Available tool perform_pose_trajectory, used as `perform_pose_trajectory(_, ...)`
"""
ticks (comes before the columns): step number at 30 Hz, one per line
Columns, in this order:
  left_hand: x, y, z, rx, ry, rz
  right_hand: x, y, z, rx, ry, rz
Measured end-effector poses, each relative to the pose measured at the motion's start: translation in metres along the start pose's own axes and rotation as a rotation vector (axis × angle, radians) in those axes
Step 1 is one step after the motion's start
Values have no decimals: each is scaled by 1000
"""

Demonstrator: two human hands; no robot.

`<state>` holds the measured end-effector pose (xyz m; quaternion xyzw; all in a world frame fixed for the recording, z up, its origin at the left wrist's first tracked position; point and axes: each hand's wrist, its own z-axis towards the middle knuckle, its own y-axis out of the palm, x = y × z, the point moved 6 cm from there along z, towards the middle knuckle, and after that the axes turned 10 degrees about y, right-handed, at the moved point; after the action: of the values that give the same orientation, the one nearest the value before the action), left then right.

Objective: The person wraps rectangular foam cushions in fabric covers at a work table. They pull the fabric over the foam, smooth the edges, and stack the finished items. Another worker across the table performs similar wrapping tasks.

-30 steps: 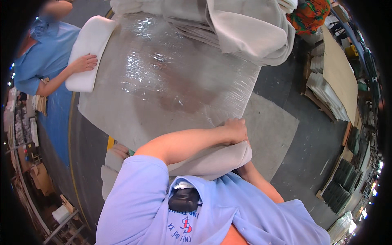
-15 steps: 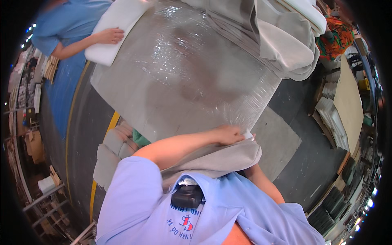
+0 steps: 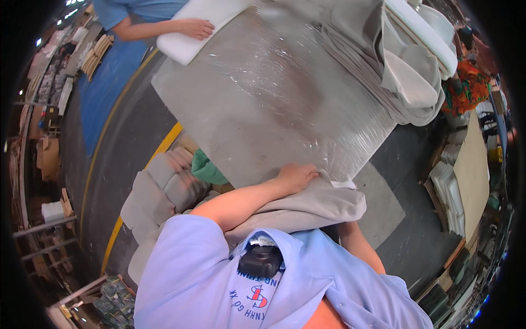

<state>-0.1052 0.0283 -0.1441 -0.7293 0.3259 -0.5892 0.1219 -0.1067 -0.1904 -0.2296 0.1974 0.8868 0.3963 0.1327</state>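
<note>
Where the left grip [image 3: 297,177] pinches, fabric [image 3: 309,204] bunches.

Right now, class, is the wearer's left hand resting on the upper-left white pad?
No, the left hand grips grey fabric, while a co-worker's hand rests on that white pad.

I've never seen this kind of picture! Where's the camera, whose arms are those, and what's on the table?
No robot here! A person wears a wide fisheye camera on their head, looking down, so edges bend. Their left hand holds grey cloth; their right hand is hidden behind it. The table is covered in shiny clear plastic. Folded grey fabric lies at its far right, and another person's hand rests on a white pad at far left.
</note>
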Motion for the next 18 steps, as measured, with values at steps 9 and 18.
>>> perform_pose_trajectory(9, -69, -38, -114, -175, -281, -9, -80, 16, -114, 671, -559, -768)
perform_pose_trajectory(18, -87, -59, -131, 178, -311, 94, 62, 288, -120, -131, -572, -2705)
